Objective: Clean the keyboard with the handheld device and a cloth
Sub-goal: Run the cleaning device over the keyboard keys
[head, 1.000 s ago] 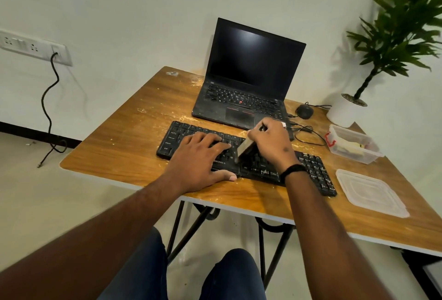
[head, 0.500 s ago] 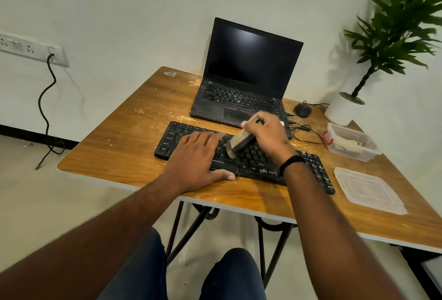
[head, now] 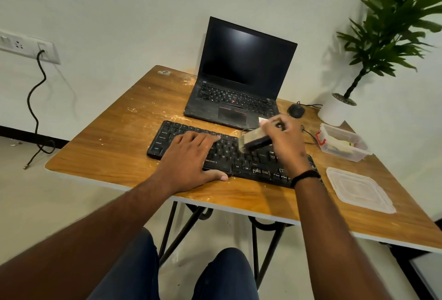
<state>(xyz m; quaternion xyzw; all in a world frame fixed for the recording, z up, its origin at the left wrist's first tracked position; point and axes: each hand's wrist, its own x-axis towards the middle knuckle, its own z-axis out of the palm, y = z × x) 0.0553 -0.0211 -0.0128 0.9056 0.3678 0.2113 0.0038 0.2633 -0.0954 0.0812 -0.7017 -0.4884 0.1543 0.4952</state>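
Observation:
A black keyboard (head: pixel 241 158) lies across the middle of the wooden table (head: pixel 119 151). My left hand (head: pixel 191 158) rests flat on its left half, fingers spread over the keys and thumb at the front edge. My right hand (head: pixel 284 141) grips a small handheld cleaning device (head: pixel 253 140), beige on top and dark below, tilted with its front end low over the keys right of centre. It is blurred by motion. No cloth shows clearly.
An open black laptop (head: pixel 239 79) stands behind the keyboard. A mouse (head: pixel 296 110) and cable lie right of it. A clear plastic box (head: pixel 342 143) and its lid (head: pixel 358 189) sit at the right. A potted plant (head: pixel 337 108) stands at the back right corner.
My right hand has swept the device back and forth over the keys, leftward and then right and away toward the keyboard's back edge. My left hand has stayed put.

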